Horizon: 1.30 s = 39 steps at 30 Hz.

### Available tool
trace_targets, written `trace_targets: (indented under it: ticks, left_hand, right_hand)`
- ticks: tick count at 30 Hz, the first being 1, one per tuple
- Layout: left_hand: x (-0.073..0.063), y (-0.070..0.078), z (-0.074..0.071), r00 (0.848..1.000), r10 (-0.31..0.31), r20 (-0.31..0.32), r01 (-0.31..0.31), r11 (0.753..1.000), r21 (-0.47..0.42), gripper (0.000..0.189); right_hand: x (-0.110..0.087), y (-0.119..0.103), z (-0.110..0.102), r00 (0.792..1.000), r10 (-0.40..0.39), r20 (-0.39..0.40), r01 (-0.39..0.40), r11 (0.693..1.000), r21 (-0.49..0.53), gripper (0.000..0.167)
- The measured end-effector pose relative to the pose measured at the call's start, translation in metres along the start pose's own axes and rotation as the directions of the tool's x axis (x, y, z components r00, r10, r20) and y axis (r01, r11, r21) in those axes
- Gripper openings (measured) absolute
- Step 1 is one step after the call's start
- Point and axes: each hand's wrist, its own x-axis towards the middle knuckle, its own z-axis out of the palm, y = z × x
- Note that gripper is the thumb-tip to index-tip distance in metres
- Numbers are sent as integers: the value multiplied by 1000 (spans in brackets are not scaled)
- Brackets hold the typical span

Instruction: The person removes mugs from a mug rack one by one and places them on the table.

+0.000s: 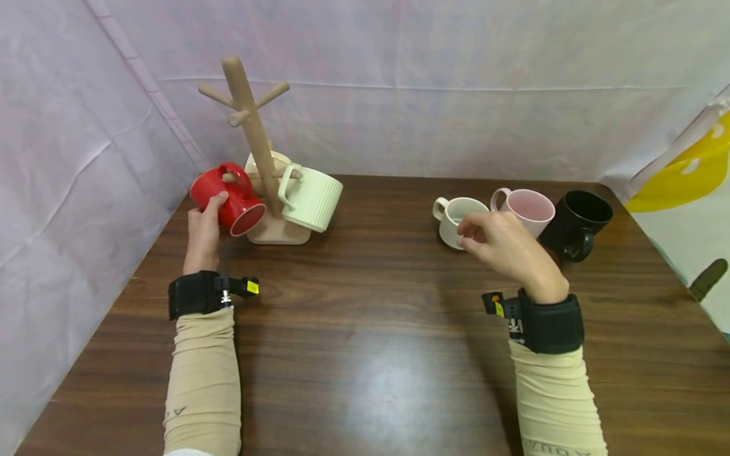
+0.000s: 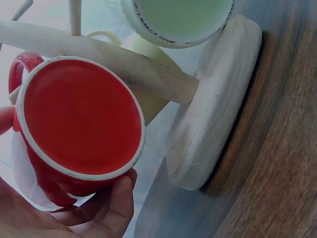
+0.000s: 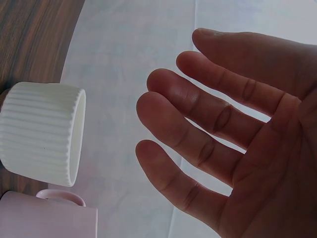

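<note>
Red mug at the peg, left hand gripping it

In the left of the frame, the left hand (image 1: 203,234) is clamped round the red mug (image 1: 210,189), thumb and fingers on its body. The mug lies tilted beside the wooden rack (image 1: 251,130), and a lower peg (image 1: 229,178) shows within the loop of its handle. The step in hand looks to be hanging it; whether the peg bears its weight, I cannot tell. The next move probably calls for sliding the handle fully home — then loosening the fingers gently, so the mug settles without swinging.

The right hand (image 1: 507,244) holds nothing, its fingers loosely bent and apart from the white cup (image 1: 447,229) in the right half of the frame. Beyond that stand a pink mug (image 1: 530,208) and a black mug (image 1: 554,227).

Room is tight at upper left: the table's (image 1: 365,297) left edge and the cloth (image 1: 74,114) lie near the red mug, while the pale green mug (image 1: 315,199) hangs across the post. The middle of the table gives open space for drawing back, and the upper pegs (image 1: 272,94) are bare.
</note>
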Motion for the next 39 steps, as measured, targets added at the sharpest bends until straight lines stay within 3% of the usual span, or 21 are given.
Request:
trace_targets:
  ticks: [4,9,19,32,39]
  left_hand:
    - [0,0,0,1000,15,8,-15,1000,0,67]
    - [1,0,-3,999,-2,34,2,1000,13,73]
    - [-1,4,-12,999,-36,-14,35,998,-46,88]
    - [-7,11,-24,997,58,-43,-63,991,-121,83]
    - [-9,14,-28,990,125,-59,-135,970,-202,77]
  right_hand:
    - [0,0,0,1000,3,-2,-3,1000,-1,7]
    - [1,2,2,1000,-3,-5,3,1000,-1,7]
    - [0,1,1,1000,5,0,-5,1000,5,8]
    - [-2,0,0,1000,2,0,-2,1000,8,7]
    - [-1,-1,-1,1000,7,8,-8,1000,18,8]
